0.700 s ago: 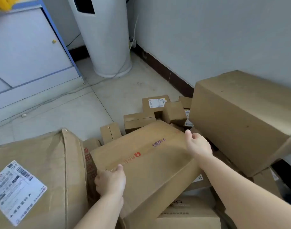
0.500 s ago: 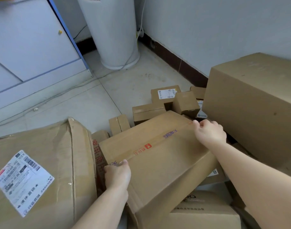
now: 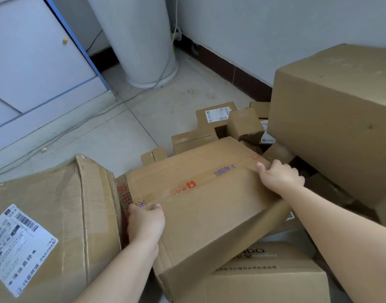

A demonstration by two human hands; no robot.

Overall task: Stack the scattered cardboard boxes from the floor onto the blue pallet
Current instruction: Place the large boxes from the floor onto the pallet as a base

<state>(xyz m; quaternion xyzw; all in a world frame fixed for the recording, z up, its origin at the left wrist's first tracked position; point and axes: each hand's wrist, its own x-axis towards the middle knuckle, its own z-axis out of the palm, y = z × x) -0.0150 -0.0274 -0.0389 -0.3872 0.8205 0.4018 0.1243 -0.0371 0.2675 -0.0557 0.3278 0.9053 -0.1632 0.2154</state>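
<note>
Pale tiled floor (image 3: pixel 113 136), grey wall (image 3: pixel 275 29) with dark skirting (image 3: pixel 231 73), blue-edged white cabinet (image 3: pixel 34 62), white cylindrical unit (image 3: pixel 141 40).

Brown taped box (image 3: pixel 200 206), red-purple print; crumpled brown box (image 3: pixel 56 215), white label; white cabinet (image 3: pixel 34 62), blue edge.

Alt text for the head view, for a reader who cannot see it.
A person's left hand and right hand grip opposite ends of a taped cardboard box lying tilted among other boxes. A crumpled labelled box sits to its left, a large plain box to its right, and small boxes behind it on the tiled floor near a white cylinder.
</note>
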